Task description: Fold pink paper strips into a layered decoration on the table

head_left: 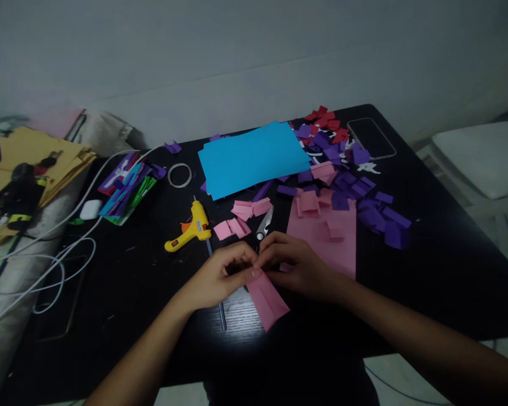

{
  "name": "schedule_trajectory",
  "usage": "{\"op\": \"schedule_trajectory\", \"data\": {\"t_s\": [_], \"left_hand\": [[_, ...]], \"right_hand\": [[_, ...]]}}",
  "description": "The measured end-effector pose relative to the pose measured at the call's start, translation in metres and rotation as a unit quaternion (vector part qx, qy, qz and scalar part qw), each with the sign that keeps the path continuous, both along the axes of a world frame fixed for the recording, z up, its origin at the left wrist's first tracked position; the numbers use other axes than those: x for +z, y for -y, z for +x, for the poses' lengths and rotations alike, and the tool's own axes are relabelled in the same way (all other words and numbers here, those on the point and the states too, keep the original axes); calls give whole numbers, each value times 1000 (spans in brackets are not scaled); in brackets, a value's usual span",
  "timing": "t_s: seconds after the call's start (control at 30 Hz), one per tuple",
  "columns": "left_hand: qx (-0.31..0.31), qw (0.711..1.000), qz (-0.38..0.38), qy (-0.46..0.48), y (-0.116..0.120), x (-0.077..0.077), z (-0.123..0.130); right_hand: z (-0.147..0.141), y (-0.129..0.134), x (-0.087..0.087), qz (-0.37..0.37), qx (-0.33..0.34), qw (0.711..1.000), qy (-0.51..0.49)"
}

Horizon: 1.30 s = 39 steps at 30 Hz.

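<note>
A folded strip of pink paper (268, 301) hangs toward me from my fingertips, its lower end slightly spread. My left hand (222, 273) pinches its upper end between thumb and fingers. Against the same end, my right hand (298, 265) has its fingers bent and closed on the paper. Just beyond the hands lie scissors (264, 223), their handles partly hidden. Small folded pink pieces (232, 228) rest left of the blades. A pink sheet (342, 256) lies beside my right hand, with some folded pieces on it.
A yellow glue gun (193, 228) with a dark stick under it lies left of centre. Blue sheets (254, 160) sit at the back. Purple pieces (376, 217), red pieces (324, 119) and a phone (371, 138) are at right. White cables (61, 265) loop at left.
</note>
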<state>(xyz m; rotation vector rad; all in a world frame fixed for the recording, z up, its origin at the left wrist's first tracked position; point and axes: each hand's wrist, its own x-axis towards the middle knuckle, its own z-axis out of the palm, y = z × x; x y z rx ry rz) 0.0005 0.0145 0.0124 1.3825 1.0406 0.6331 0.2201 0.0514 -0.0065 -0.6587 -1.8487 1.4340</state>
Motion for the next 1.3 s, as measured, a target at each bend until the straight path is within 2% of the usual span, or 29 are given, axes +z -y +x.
{"op": "schedule_trajectory", "data": {"t_s": [0.17,0.37,0.77,0.97,1.13,1.3], "left_hand": [[5,1000,-3,18,1,-2,-1],[11,1000,14,22,0,-3,-1],[8,999,-23,40,0,-4,1],[31,997,-38,55,0,-2,1],[58,996,-15,60,-2,-2,1],[61,996,-9,62,-3,-2,-1]], "right_hand": [[0,-2,-1,-2,-1,1000,-12],[2,-2,1,56,33,998,-9],[2,-5,0,39,34,999,-2],[1,-3,1,16,9,1000,-10],[0,-1,1,-17,-2,1000,-10],[1,-1,2,2,-3,1000,15]]}}
